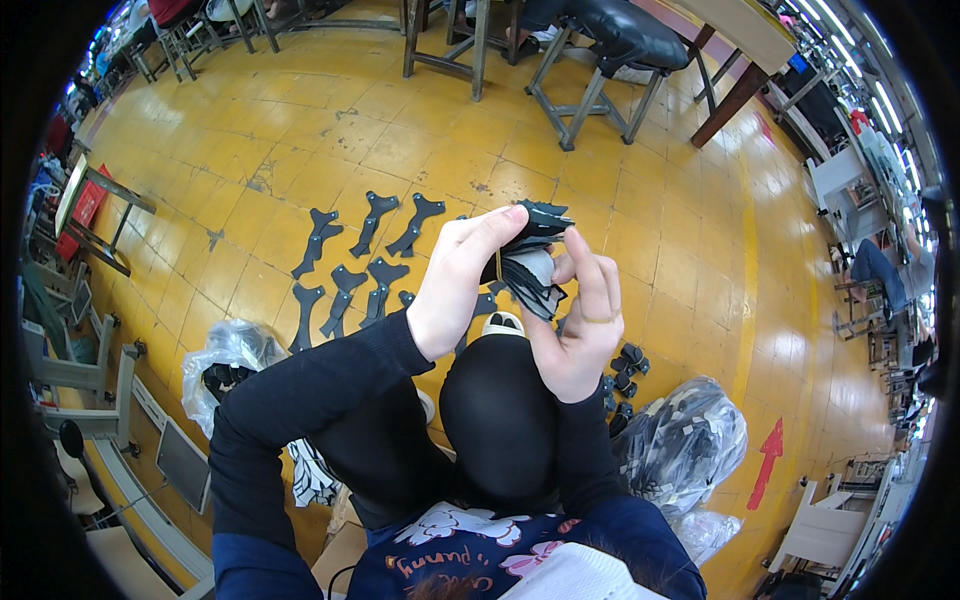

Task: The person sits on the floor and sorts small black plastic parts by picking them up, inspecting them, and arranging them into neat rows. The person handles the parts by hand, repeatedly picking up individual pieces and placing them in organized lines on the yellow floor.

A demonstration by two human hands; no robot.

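In front of my knees, my left hand (465,270) grips a stack of thin black and grey flat pieces (535,270). The left thumb presses on top of it, and a thin yellowish band shows near those fingers. My right hand (582,325) is at the stack's other side, its thumb at the lower corner and its fingers curled near the right edge. The stack's edges fan out between both hands. Beyond, black forked flat pieces (378,222) lie in rows on the floor, some partly hidden by my left arm and hand.
Small black bundles (627,368) lie right of my knee, beside a see-through bag of dark pieces (685,440). Another plastic bag (230,360) stands at left, near a striped black-and-white bundle (312,475). A black-padded stool (625,45) and a table (735,30) stand ahead.
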